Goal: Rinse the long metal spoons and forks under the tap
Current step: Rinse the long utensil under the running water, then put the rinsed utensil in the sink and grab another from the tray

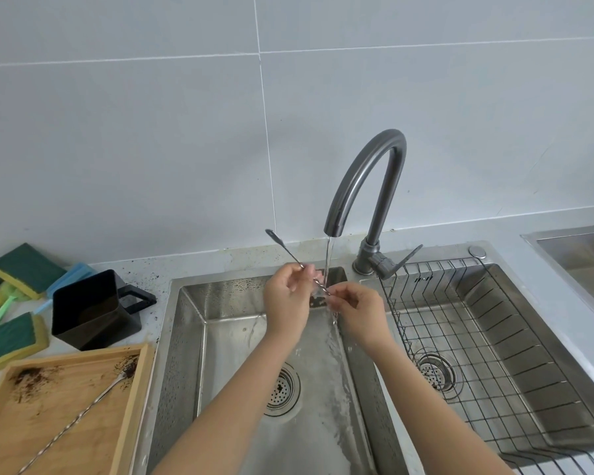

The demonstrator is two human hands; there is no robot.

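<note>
A long metal spoon (282, 249) with a twisted stem is held slanted under the running tap (364, 186). My left hand (288, 299) grips its stem near the middle, the bowl end pointing up and left. My right hand (359, 310) pinches the lower end, where the water stream (328, 262) strikes. Both hands are over the left sink basin (192, 337). A second long metal utensil (83, 411) lies dirty on the wooden tray (136, 399) at lower left; whether it is a spoon or a fork I cannot tell.
A black square cup (93, 310) stands left of the sink. Green-and-yellow sponges (24, 269) and a green brush lie further left. A wire drying rack (494, 337) fills the right basin. Dark grounds speckle the tray and counter.
</note>
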